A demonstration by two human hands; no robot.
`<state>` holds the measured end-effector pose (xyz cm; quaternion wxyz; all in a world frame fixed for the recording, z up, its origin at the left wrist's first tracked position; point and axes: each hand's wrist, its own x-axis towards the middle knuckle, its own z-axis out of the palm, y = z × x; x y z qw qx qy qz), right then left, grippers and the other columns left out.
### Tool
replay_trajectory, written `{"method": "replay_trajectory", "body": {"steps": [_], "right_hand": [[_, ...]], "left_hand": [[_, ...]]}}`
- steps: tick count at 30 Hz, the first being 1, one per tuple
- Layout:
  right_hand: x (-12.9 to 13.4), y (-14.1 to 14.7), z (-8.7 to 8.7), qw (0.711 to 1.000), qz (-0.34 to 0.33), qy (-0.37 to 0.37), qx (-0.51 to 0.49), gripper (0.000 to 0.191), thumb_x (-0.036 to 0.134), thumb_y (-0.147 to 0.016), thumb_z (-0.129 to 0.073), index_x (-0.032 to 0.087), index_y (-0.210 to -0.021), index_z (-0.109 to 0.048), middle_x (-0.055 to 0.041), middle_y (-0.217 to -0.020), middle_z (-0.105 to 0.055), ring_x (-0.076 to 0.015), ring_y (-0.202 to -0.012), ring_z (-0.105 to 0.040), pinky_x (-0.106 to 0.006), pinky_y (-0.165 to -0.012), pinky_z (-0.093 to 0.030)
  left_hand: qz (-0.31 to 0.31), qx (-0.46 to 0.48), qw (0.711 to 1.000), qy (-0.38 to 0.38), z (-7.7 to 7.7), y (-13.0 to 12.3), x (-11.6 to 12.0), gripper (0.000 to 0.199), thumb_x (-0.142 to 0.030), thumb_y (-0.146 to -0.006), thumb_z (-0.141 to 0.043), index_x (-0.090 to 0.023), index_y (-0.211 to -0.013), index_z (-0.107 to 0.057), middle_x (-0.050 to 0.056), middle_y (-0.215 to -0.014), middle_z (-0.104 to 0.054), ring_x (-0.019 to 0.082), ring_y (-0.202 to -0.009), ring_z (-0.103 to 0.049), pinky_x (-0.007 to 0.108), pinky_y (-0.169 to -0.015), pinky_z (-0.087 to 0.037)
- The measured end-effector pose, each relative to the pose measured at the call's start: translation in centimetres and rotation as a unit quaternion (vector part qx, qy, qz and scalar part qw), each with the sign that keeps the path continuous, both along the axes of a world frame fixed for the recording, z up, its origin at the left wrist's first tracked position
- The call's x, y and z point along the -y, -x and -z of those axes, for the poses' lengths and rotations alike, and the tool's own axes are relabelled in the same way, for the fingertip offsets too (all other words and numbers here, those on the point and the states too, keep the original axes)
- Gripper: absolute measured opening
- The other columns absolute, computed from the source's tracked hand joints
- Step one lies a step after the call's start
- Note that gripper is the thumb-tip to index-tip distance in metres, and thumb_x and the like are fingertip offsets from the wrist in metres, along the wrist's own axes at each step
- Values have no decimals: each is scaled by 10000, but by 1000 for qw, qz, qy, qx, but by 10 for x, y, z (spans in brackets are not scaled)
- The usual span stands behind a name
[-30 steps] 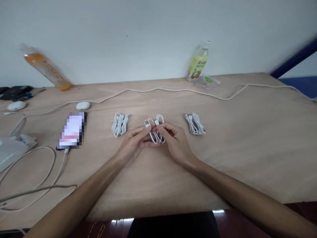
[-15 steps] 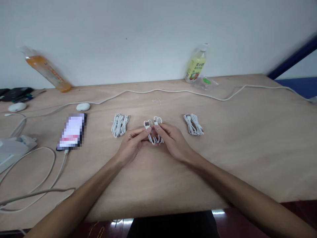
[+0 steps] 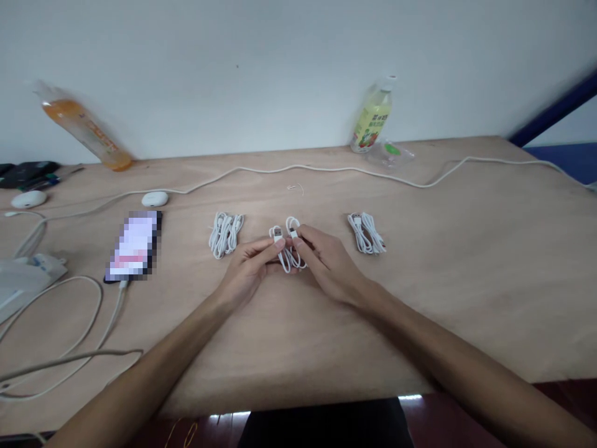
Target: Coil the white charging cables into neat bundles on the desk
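Near the middle of the wooden table (image 3: 298, 336), my left hand (image 3: 252, 267) pinches a coiled white cable (image 3: 285, 261) by its USB plug, thumb on top. My right hand (image 3: 326, 258) grips a second coiled white cable (image 3: 293, 224) beside it, thumb and fingers closed near the plug. The two coils touch or overlap between the hands. One group of bundled white cables (image 3: 226, 235) lies left of my left hand. Another group (image 3: 366, 234) lies right of my right hand.
At the left are a phone (image 3: 133, 246) with a charging cable, two white cases (image 3: 155, 198) and a power strip (image 3: 28, 280). An orange bottle (image 3: 88, 134) and a yellow-green bottle (image 3: 372, 121) lean against the wall. A long white cord (image 3: 326, 168) crosses behind; small white ties lie before it.
The plug in my right hand has turned slightly, and the fingers of that hand have shifted a little around it. My left hand keeps its hold. The view has moved slightly.
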<state>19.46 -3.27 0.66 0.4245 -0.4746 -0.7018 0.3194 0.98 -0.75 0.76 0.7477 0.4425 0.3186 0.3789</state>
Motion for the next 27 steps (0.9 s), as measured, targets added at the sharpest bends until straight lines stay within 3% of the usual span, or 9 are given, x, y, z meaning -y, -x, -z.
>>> {"method": "replay_trajectory", "body": {"steps": [4, 8, 12, 17, 23, 27], "right_hand": [[-2, 0, 7, 999, 32, -11, -9, 267, 330, -1074, -546, 237, -875, -699, -42, -882, -720, -220, -825, -635, -366, -793, -465], [-3, 3, 16, 988, 40, 47, -144, 277, 427, -1048, -616, 258, -1010, -832, -55, -1033, -826, -242, -969, -732, -402, -898, -541], [-3, 6, 17, 965, 13, 113, -238, 353, 550, -1010, -672, 271, -1069, -878, -59, -1057, -853, -258, -1019, -764, -421, -932, -585], [1, 9, 13, 967, 18, 111, -227, 336, 548, -1005, -684, 292, -1061, -894, -56, -1068, -851, -270, -1062, -757, -440, -974, -580], [3, 9, 11, 976, 32, 97, -193, 331, 511, -1017, -656, 293, -924, -887, -29, -848, -772, -254, -914, -718, -411, -865, -574], [3, 9, 11, 975, 28, 98, -195, 335, 531, -1017, -657, 300, -949, -890, -28, -868, -768, -247, -899, -704, -397, -846, -570]], "left_hand": [[-6, 0, 1000, -15, 3, 0, -1, 378, -499, -840, -920, -165, -1016, -900, 141, -1047, -851, 316, -1026, -784, 426, -867, -652], [-9, -8, 999, -31, 5, 0, -3, 369, -502, -870, -897, -187, -1061, -897, 138, -1110, -849, 312, -1050, -781, 410, -856, -649], [2, -2, 999, -32, 7, 1, -4, 375, -491, -883, -887, -174, -1084, -890, 145, -1108, -848, 311, -1046, -783, 431, -894, -640], [15, -3, 999, -31, 6, 1, -3, 388, -496, -887, -884, -156, -1074, -887, 145, -1052, -848, 313, -1033, -782, 428, -893, -633], [21, -9, 999, -35, 5, 1, -3, 375, -504, -904, -867, -164, -1059, -891, 139, -1051, -847, 311, -1055, -769, 414, -899, -617], [13, -8, 999, -36, 7, 1, -2, 387, -509, -902, -871, -158, -1065, -888, 135, -1034, -844, 299, -1032, -767, 412, -908, -609]]}}
